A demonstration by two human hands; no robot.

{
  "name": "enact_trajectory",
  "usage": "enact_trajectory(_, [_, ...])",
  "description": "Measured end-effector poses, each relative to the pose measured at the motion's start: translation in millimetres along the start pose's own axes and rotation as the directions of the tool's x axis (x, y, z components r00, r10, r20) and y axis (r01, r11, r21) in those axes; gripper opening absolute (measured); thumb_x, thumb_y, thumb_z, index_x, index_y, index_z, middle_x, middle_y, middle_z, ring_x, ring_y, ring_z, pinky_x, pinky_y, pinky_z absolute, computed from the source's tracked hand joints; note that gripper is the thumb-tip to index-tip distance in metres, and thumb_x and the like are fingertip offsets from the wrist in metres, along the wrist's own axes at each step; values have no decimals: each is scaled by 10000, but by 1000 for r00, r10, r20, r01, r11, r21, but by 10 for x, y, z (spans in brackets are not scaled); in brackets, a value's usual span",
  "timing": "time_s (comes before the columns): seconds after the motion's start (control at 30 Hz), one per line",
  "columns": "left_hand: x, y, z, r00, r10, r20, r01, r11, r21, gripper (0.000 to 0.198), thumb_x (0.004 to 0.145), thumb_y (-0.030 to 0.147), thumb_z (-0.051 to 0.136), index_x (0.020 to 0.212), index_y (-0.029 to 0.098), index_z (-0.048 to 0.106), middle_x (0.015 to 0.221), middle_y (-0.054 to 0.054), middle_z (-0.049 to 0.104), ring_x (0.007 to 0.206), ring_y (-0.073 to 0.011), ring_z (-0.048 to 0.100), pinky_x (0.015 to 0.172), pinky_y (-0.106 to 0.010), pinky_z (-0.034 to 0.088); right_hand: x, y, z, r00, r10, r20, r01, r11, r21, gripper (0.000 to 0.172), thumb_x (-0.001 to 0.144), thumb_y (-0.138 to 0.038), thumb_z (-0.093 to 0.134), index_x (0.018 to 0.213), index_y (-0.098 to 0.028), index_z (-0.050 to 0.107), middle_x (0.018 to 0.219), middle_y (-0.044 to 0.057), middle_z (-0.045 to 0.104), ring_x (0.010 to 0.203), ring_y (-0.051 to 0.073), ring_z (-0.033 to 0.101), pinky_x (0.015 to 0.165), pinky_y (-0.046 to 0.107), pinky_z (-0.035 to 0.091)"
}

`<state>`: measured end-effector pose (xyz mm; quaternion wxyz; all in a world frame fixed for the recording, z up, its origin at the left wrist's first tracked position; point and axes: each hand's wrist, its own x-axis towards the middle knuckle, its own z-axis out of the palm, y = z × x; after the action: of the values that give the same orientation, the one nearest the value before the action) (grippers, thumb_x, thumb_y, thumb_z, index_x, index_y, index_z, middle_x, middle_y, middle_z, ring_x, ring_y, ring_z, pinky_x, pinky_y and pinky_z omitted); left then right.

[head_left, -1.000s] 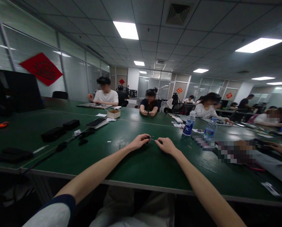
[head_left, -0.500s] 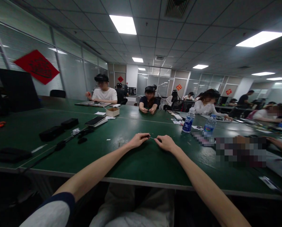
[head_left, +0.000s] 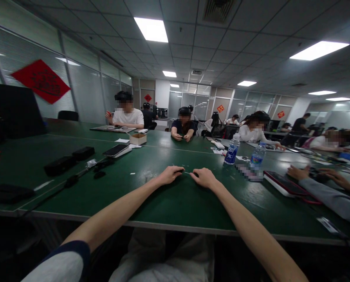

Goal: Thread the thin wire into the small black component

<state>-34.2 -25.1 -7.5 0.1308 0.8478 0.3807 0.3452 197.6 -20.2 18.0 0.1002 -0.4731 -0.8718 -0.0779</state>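
Observation:
Over the green table [head_left: 169,203], my left hand [head_left: 170,175] and my right hand [head_left: 204,178] are close together, both closed with thumb and fingers pinched. A thin pale strand [head_left: 187,172] spans the small gap between the fingertips, one end in each hand. Something dark shows at the fingertips of my left hand, too small to make out. My forearms reach forward from the table's near edge.
Two water bottles, one blue-labelled [head_left: 231,149] and one clear [head_left: 257,156], stand to the right. Beyond them are a co-worker's hands [head_left: 298,171]. On the left lie a phone [head_left: 116,150], a small open box [head_left: 138,138] and black cases [head_left: 60,165]. Other people sit across the table.
The view has turned slightly to the right. My hands keep the same pinched hold, with the strand still between them.

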Motion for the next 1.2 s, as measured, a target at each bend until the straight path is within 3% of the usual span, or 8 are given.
enact_trajectory(0.27, [-15,81,-8,996,-82,-19,79,991,-109,300,866,339,456,1050,178,630,846,-38,687,749,-157,608,729,-233,438,19,35,46,999,-29,-44,34,992,122,534,924,-575,254,971,-233,660,898,55,683,810,181,612,738,256,401])
enact_trajectory(0.43, [-3,75,4,995,-96,-3,94,981,-168,298,868,345,452,1046,168,612,821,-36,681,712,-149,605,685,-231,443,19,32,40,999,-30,-45,37,988,151,516,924,-566,270,978,-234,662,893,49,684,799,174,610,724,245,405])
enact_trajectory(0.93, [-20,98,-38,997,54,48,-59,991,116,251,857,232,488,1060,209,634,986,-46,672,890,-166,599,794,-233,412,-8,35,27,998,-56,-16,56,998,10,539,905,-600,260,978,-251,666,847,61,683,780,190,619,695,258,406])
enact_trajectory(1.2, [-6,113,-22,999,33,-1,-32,991,127,274,870,250,464,1095,202,612,997,-55,666,908,-179,596,796,-251,415,-18,-1,-50,1000,-14,-3,14,1000,21,539,911,-591,266,997,-235,662,878,68,682,798,189,618,713,261,421])
